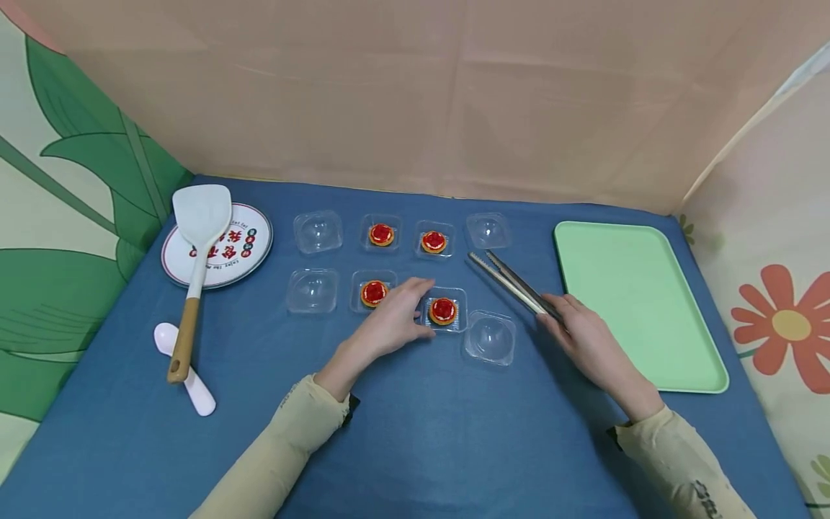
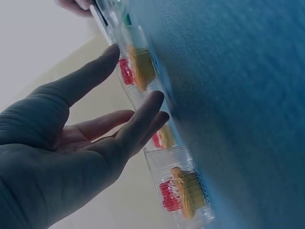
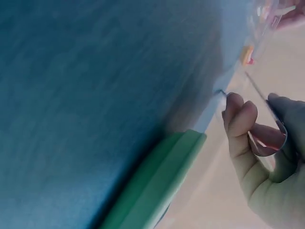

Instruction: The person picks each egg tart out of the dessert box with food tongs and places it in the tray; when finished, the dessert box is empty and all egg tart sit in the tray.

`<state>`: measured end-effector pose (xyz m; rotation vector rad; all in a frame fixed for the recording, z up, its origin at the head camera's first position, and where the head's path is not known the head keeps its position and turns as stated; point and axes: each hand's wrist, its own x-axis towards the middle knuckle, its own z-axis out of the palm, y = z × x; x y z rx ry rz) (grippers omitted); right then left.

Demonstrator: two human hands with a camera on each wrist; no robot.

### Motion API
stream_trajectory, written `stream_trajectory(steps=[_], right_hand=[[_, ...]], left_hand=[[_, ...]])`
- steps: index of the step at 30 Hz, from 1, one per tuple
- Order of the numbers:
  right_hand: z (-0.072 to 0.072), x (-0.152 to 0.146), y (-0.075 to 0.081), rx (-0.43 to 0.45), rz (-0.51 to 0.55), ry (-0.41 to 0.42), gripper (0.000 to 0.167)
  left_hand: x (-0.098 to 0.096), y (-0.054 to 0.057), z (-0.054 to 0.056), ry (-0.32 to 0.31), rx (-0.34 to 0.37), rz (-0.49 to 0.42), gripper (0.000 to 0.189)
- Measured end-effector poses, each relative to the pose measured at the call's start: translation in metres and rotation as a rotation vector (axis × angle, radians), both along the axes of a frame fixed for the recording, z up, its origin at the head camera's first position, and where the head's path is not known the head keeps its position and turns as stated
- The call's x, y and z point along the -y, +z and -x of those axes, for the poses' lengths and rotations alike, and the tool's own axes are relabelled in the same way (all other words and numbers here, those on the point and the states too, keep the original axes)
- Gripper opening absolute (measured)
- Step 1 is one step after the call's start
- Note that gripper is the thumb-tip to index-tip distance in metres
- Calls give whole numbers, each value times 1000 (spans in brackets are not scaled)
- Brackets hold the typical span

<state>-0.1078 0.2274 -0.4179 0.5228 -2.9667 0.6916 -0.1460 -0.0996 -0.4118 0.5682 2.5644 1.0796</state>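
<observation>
My left hand (image 1: 397,317) reaches in at the left edge of a clear plastic box holding a small red-topped tart (image 1: 443,311). Its thumb and fingers are spread apart; whether they touch the box I cannot tell. In the left wrist view, a tart (image 2: 141,69) appears beyond the fingertips and another tart (image 2: 183,193) below the hand. My right hand (image 1: 580,339) grips metal tongs (image 1: 515,283), whose tips are parted and point toward the boxes. Just right of the nearest tart box lies a clear lid (image 1: 490,337).
Further tarts sit in clear boxes (image 1: 381,234), with lids (image 1: 318,232) on both sides. A green tray (image 1: 638,306) lies at the right. On the left, a white spatula (image 1: 203,216) rests across a plate (image 1: 249,241) and a white spoon (image 1: 199,393).
</observation>
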Motion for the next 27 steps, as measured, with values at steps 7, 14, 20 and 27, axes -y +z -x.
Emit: stream_trajectory(steps=[7, 14, 20, 27], right_hand=[[-2, -4, -2, -11, 19, -7, 51], [-6, -6, 0, -96, 9, 3, 41], [-12, -10, 13, -193, 0, -7, 41], [-22, -8, 24, -232, 24, 69, 39]], left_hand=[[-4, -1, 4, -4, 22, 1, 80], [-6, 0, 5, 19, 17, 16, 78], [1, 0, 7, 64, 49, -32, 78], [2, -1, 8, 71, 59, -50, 80]])
